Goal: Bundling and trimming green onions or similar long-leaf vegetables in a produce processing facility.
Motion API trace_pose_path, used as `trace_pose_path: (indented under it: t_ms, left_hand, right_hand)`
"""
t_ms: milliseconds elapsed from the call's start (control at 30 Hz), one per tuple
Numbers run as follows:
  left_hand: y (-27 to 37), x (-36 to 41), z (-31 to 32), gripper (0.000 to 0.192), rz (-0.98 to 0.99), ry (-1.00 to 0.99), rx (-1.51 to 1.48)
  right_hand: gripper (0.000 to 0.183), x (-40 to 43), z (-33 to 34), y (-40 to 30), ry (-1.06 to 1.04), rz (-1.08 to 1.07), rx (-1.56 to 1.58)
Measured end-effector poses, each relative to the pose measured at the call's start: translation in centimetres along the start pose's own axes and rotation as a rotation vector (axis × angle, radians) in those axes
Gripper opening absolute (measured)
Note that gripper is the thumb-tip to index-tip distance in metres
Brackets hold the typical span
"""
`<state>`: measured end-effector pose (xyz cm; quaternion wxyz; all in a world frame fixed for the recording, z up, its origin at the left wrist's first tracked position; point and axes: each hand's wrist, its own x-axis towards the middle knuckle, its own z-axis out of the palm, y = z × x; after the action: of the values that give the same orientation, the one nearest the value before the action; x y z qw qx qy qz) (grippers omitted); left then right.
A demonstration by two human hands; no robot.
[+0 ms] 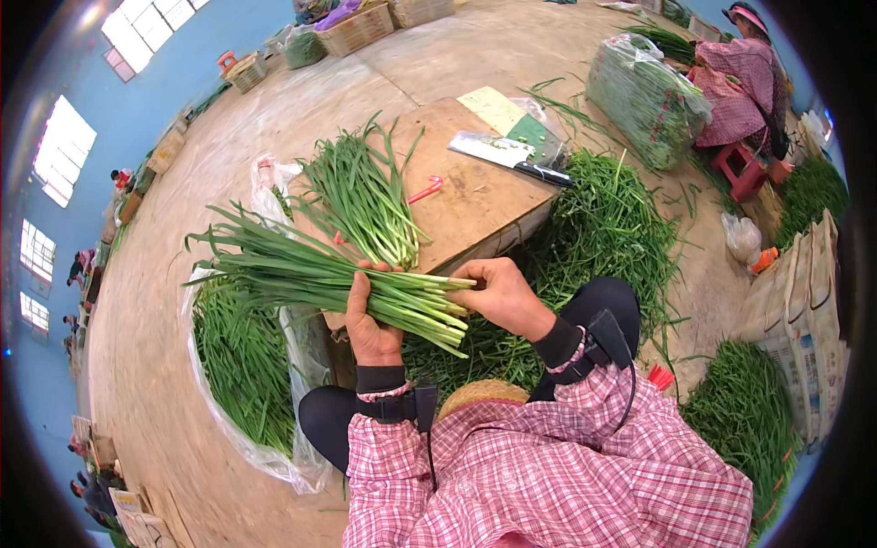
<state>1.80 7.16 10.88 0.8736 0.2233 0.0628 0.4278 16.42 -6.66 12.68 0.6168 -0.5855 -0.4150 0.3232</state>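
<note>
My left hand (372, 318) grips a bunch of long green stalks, which look like Chinese chives (308, 274), with the leaves to the left and the pale cut ends to the right. At those cut ends, my right hand (503, 294) pinches a stalk between thumb and fingers. Just beyond, a smaller pile of chives (370, 198) lies on a wooden board (473, 205). Beside it are a red tie (425, 190) and a cleaver (490, 148) with a black handle and green scraps on its blade.
An open plastic bag of greens (240, 370) stands at the left. Loose leaves (610, 233) heap right of the board. A full plastic bag (647, 103) stands near a seated person. More greens (740, 411) lie at lower right, beside folded woven sacks (801, 322).
</note>
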Motion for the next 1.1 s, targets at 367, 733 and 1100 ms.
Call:
trace_pose_path:
  t_ms: [367,733,1100]
  left_hand:
    - [0.1,-0.3,-1.0,0.016,-0.031,0.192,0.140]
    - [0.1,-1.1,0.2,0.019,0.092,0.065,0.169]
    - [-0.1,-1.5,0.1,0.019,0.142,0.112,0.280]
  right_hand:
    - [0.010,-3.5,-3.6,1.3,0.445,0.276,0.250]
    - [0.020,0.2,0.3,1.5,-0.018,0.220,0.273]
    - [0.026,-0.6,0.2,2.3,0.044,0.048,0.033]
